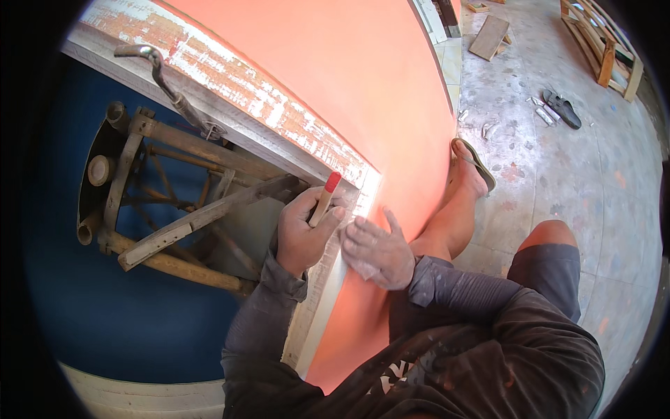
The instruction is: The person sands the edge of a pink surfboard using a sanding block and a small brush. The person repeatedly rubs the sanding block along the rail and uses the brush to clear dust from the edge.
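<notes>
My left hand (301, 234) is closed around a wooden handle (323, 207) with a red end (333, 182). The handle points up from between thumb and fingers, and its lower part is hidden in the fist. Beside it, my right hand (379, 253) lies with its fingers extended and its back toward me, near the corner of the frame. Whitish dust covers its fingers. Both hands are by the white frame (318, 292), which borders a salmon-coloured wall (328, 66). Patchy white paint (230, 77) shows along the frame's upper stretch.
A bent metal bar (167, 85) sticks out over the frame. Within the opening, a wooden structure (188, 150) with a slanting plank (188, 230) stands against blue. To the right on the stained floor (558, 181) lie a dark shoe (562, 109), a small board (490, 37) and a wooden rack (606, 50).
</notes>
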Action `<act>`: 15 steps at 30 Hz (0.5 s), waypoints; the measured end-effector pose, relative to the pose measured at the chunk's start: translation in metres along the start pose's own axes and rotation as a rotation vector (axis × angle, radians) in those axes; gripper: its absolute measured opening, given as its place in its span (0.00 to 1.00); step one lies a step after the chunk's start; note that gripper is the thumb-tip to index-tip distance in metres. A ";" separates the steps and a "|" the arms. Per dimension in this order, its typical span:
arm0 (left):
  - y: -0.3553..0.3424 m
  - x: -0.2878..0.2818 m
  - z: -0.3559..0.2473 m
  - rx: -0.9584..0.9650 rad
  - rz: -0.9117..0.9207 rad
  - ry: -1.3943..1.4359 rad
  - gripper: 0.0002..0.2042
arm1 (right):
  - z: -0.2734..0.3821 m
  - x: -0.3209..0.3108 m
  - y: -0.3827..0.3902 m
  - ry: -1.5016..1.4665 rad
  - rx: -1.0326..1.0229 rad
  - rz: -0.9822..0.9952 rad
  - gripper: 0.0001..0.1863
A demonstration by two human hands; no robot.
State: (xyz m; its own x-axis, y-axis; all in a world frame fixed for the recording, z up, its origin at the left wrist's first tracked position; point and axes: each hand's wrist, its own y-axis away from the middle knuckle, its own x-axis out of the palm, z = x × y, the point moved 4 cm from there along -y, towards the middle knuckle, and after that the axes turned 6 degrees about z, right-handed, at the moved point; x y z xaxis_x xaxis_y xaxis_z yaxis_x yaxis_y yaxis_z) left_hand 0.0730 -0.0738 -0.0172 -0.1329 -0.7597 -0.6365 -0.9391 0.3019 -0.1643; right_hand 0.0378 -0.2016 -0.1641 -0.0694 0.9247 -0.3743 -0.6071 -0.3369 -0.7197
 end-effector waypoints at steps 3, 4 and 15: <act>-0.003 0.000 -0.002 0.027 -0.002 -0.017 0.08 | -0.001 0.012 0.007 -0.005 -0.131 -0.041 0.24; -0.001 0.000 -0.004 0.032 -0.006 -0.027 0.08 | -0.011 0.008 0.002 0.025 -0.162 -0.057 0.24; -0.001 0.000 0.004 0.018 0.000 0.012 0.09 | -0.002 0.012 0.006 -0.048 -0.059 -0.061 0.22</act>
State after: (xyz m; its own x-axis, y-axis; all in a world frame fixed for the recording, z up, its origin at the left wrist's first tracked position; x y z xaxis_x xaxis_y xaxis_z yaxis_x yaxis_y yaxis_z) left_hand 0.0750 -0.0715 -0.0203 -0.1368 -0.7664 -0.6276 -0.9331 0.3124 -0.1782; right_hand 0.0347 -0.1930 -0.1737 -0.0722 0.9509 -0.3009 -0.5640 -0.2878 -0.7740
